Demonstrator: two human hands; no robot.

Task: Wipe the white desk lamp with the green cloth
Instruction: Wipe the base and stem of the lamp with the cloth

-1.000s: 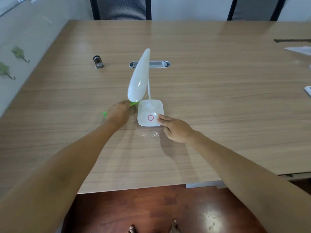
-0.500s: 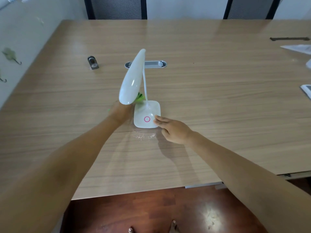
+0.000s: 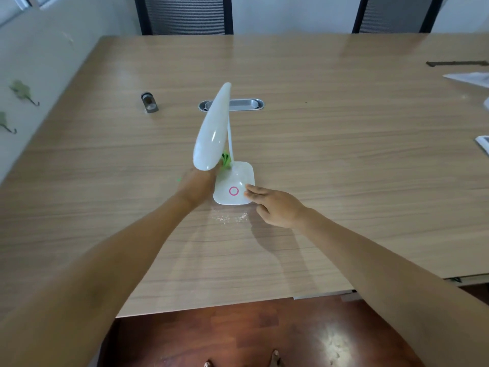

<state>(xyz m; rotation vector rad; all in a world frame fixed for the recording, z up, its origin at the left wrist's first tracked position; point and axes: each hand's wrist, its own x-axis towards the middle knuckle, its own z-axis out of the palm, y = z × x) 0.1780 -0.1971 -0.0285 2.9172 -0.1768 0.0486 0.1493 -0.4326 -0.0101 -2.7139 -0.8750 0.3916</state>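
The white desk lamp (image 3: 211,133) stands mid-table on a square base (image 3: 242,178) with a pink ring, its long head tilted toward me. My left hand (image 3: 197,185) is closed on the green cloth (image 3: 226,162), pressed at the base's left rear by the thin neck; most of the cloth is hidden behind the lamp head and my hand. My right hand (image 3: 277,205) rests flat with fingertips on the base's right front corner, holding nothing.
White crumbs (image 3: 231,217) lie on the wooden table (image 3: 344,154) just in front of the base. A small grey metal object (image 3: 149,102) and a silver cable slot (image 3: 246,105) sit behind. Papers (image 3: 473,78) lie at the right edge. Two chairs stand beyond.
My left hand with the cloth has slid from the left of the base forward under the lamp head toward the neck. My right hand stays on the base corner.
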